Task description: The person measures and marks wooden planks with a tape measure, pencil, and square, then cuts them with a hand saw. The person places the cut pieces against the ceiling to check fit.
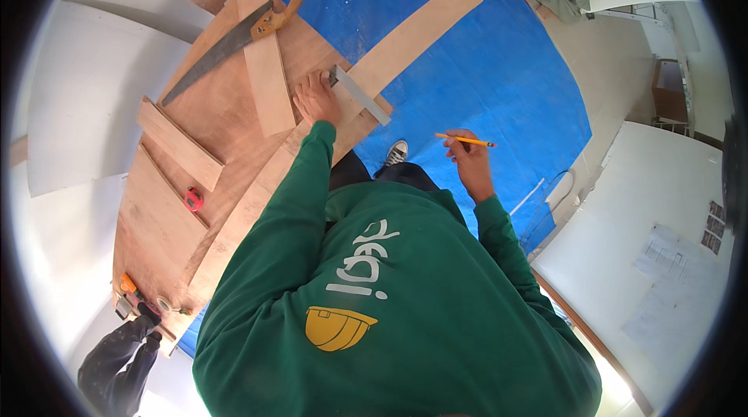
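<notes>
My left hand [318,98] is lying at the edge of the wooden tabletop [222,113], with its fingers at the dark handle of a metal square [363,96]; I cannot tell whether they are clamped on it or only press there. The pale blade of this square lies across a long wooden strip [421,31], and the far part of the strip reaches out past the tabletop, above a blue sheet [514,90] which covers the floor. My right hand [472,172] is in the air, to the right of the strip and apart from it; its fingers are closed on a yellow pencil [465,139], which is almost level. Farther along the tabletop, a handsaw [226,49] with a wooden handle rests over a flat board [269,86]. To the left of my left arm there are a narrow plank [183,144] and a wider plank [164,218], and near them a small red tape measure [193,199]. At the lower left end, the dark sleeves [113,362] of another person reach toward the tabletop. One of my shoes [396,153] shows on the blue sheet, between my two hands.
</notes>
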Demonstrator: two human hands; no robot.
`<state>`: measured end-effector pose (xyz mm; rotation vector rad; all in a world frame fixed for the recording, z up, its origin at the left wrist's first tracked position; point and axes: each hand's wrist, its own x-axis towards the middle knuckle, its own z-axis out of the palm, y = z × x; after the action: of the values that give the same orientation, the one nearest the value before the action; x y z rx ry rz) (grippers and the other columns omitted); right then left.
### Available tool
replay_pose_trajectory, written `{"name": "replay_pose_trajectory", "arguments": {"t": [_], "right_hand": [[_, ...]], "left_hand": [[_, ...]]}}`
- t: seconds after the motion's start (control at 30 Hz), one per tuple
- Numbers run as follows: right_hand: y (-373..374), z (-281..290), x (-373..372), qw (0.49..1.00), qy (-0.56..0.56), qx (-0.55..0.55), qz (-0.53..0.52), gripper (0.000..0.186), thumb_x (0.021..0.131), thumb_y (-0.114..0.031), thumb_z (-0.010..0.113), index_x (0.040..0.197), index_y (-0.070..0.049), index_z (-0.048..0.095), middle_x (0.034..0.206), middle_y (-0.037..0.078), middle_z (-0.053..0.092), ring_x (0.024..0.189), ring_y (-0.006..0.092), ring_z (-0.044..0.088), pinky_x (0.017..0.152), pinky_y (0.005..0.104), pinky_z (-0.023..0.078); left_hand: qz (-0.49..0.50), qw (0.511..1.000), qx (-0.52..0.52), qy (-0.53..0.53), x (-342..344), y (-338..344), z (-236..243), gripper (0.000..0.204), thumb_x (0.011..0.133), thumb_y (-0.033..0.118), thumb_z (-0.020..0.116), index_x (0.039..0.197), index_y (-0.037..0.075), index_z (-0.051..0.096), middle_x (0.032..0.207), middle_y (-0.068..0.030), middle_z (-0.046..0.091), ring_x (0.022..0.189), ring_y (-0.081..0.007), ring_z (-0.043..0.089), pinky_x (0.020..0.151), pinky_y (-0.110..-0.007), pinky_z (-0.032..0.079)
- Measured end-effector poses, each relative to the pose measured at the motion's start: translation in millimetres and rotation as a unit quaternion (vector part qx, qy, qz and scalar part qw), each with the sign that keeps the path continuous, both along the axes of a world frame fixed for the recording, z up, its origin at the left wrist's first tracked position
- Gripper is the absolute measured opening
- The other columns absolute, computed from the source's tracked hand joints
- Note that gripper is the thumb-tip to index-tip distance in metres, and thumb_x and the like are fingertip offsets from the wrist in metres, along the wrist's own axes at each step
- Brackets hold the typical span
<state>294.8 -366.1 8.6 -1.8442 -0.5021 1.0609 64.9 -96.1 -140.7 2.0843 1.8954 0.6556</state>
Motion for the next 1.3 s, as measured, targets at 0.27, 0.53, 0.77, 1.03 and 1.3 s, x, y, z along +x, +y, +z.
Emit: {"name": "replay_pose_trajectory", "arguments": {"t": [0.27, 0.53, 0.77, 1.03, 1.3], "right_hand": [[54, 20, -15, 0.995, 0.012, -0.020, 0.097, 0.028, 0.112, -0.025, 0.066, 0.126, -0.002, 0.075, 0.106, 0.008, 0.079, 0.091, 0.0154, 0.069, 0.082, 0.0327, 0.057], [113, -19, -24, 0.986, -0.007, 0.068, 0.155, 0.026, 0.111, -0.021, 0.064, 0.128, -0.002, 0.070, 0.111, 0.008, 0.080, 0.101, 0.0132, 0.071, 0.088, 0.0326, 0.057], [173, -43, -30, 0.967, -0.063, 0.120, 0.217, 0.023, 0.110, -0.020, 0.066, 0.126, -0.004, 0.070, 0.109, 0.008, 0.078, 0.101, 0.0129, 0.070, 0.090, 0.0325, 0.056], [194, -56, -27, 0.965, -0.054, 0.114, 0.231, 0.024, 0.108, -0.020, 0.066, 0.127, -0.006, 0.069, 0.103, 0.007, 0.076, 0.092, 0.0135, 0.066, 0.085, 0.0330, 0.056], [202, -62, -25, 0.964, -0.056, 0.093, 0.244, 0.024, 0.110, -0.018, 0.062, 0.128, -0.004, 0.069, 0.111, 0.008, 0.077, 0.097, 0.0132, 0.069, 0.087, 0.0319, 0.056]], "left_hand": [[-0.069, 0.997, -0.023, 0.006, -4, -3, 14, 0.039, 0.110, 0.053, 0.063, 0.127, 0.021, 0.077, 0.118, -0.0078, 0.074, 0.116, -0.0335, 0.065, 0.099, -0.052, 0.046], [-0.066, 0.996, -0.054, -0.009, -4, 1, 16, 0.043, 0.108, 0.057, 0.064, 0.128, 0.021, 0.078, 0.120, -0.0075, 0.074, 0.114, -0.0344, 0.069, 0.099, -0.053, 0.048], [-0.065, 0.996, -0.066, -0.010, -2, 0, 19, 0.043, 0.108, 0.057, 0.064, 0.128, 0.021, 0.079, 0.120, -0.0070, 0.074, 0.115, -0.0337, 0.069, 0.099, -0.052, 0.047], [-0.063, 0.996, -0.054, -0.045, 0, -3, 23, 0.040, 0.108, 0.054, 0.065, 0.122, 0.019, 0.078, 0.118, -0.0079, 0.075, 0.114, -0.0336, 0.070, 0.098, -0.052, 0.047], [-0.051, 0.996, -0.073, -0.021, 1, -1, 20, 0.040, 0.107, 0.054, 0.064, 0.121, 0.018, 0.076, 0.115, -0.0094, 0.075, 0.111, -0.0351, 0.071, 0.099, -0.052, 0.048]]}}
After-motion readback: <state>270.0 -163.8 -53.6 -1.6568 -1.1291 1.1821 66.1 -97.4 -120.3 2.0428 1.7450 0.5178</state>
